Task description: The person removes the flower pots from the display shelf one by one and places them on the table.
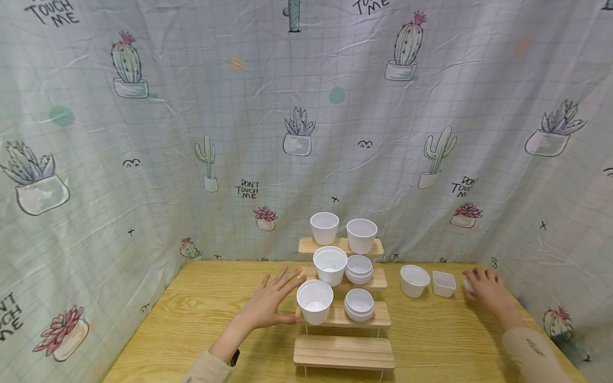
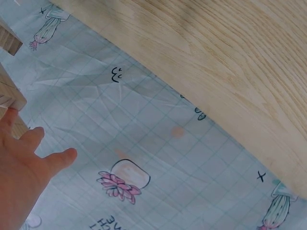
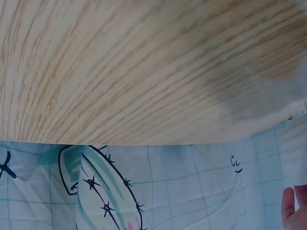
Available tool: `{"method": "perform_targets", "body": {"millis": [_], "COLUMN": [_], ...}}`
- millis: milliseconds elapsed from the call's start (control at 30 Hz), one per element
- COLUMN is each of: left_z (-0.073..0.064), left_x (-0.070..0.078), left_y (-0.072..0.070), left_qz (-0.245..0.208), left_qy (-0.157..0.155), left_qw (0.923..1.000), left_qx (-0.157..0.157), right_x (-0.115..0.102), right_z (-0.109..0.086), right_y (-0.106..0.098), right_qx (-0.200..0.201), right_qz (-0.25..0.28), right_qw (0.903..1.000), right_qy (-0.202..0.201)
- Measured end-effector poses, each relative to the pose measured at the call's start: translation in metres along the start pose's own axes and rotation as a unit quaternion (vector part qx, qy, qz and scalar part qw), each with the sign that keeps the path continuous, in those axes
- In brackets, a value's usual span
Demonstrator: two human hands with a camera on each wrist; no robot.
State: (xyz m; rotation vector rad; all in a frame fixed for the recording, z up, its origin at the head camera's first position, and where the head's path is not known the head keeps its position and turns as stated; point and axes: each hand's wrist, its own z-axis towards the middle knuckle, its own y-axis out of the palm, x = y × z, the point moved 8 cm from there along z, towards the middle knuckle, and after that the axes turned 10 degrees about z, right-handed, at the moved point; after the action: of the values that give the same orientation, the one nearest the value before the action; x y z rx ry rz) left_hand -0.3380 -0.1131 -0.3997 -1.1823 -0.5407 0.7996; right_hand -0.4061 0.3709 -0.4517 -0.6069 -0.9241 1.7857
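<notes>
At the far right of the table my right hand [image 1: 489,292] grips a small white container [image 1: 468,285], mostly hidden behind the fingers. In the right wrist view its fingertips [image 3: 289,211] lie against the white side of the container [image 3: 295,155]. My left hand [image 1: 274,300] is spread wide at the left side of a tiered wooden stand [image 1: 342,352], its fingertips right at the shelf ends. A white cup [image 1: 314,302] on the third shelf down is nearest to it. In the left wrist view the left hand [image 2: 24,167] reaches toward the shelf ends [image 2: 12,88].
White cups [image 1: 324,229] and short ribbed tubs [image 1: 359,305] stand on the upper shelves. Right of the stand, a round white cup [image 1: 414,281] and a square translucent container [image 1: 444,283] sit on the table [image 1: 431,340]. A printed cloth [image 1: 364,175] hangs behind.
</notes>
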Motion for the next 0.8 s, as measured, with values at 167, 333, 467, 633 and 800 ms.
{"method": "perform_targets", "body": {"millis": [167,333,467,633,800], "left_z": [0.000,0.000,0.000,0.000,0.000], "left_x": [0.000,0.000,0.000,0.000,0.000], "left_y": [0.000,0.000,0.000,0.000,0.001], "left_qz": [0.001,0.001,0.003,0.000,-0.004], "left_qy": [0.001,0.000,-0.001,-0.001,-0.005], "left_qw": [1.0000,1.0000,1.0000,1.0000,1.0000], "left_qx": [0.001,0.000,0.001,0.001,-0.002], "right_x": [0.000,0.001,0.003,0.005,0.002], "right_z": [-0.001,-0.002,-0.004,-0.006,-0.006], "right_y": [0.007,0.012,0.017,0.023,0.023], "right_qx": [-0.033,-0.030,-0.044,-0.083,-0.090], "right_qz": [-0.011,-0.001,0.013,0.023,0.038], "right_qw": [0.9993,0.9995,0.9987,0.9949,0.9936], "right_qy": [0.015,0.009,0.022,0.053,0.056]}}
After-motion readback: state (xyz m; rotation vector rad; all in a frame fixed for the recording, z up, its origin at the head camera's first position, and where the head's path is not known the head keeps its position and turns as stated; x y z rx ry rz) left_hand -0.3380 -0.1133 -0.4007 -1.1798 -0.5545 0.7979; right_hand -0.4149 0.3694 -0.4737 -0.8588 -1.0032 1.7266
